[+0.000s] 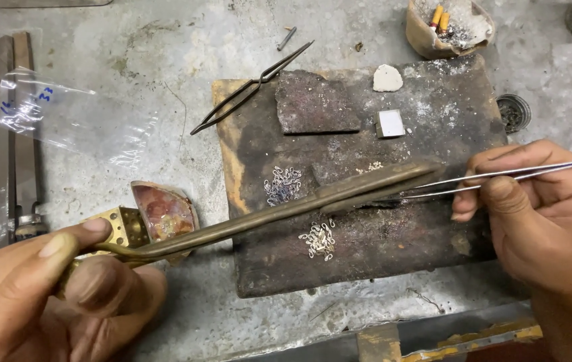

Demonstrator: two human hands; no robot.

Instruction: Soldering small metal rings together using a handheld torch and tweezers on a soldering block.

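My left hand (44, 295) is closed around the brass handle end of a long, curved brass torch (286, 208), thumb and forefinger pinching the stem where it bends. The torch stem runs up and to the right across the charred soldering block (366, 261), and its dark nozzle ends over the middle of the block.

My right hand (540, 214) is closed on a pair of long steel tweezers (500, 177), gripped between thumb and fingers. The tweezer arms point left, and their tips reach in just beside the torch nozzle; I cannot tell whether the tips hold anything, as the nozzle covers them.

Two small heaps of silver chain links lie on the block: one heap (283, 185) above the torch stem, the other heap (319, 239) just below it. A smaller dark slab (316, 102) rests on the upper part of the block, with a small square white piece (390, 123) and an irregular white lump (388, 78) to its right.

On the grey bench (132, 74), a second pair of dark tweezers (249, 90) lies at the block's upper left corner. A clear plastic bag (65, 121) lies further left, over flat steel bars (14, 134). A reddish shell-shaped dish (165, 211) sits just behind the torch handle. A bowl of ash (450, 27) stands at the top edge.
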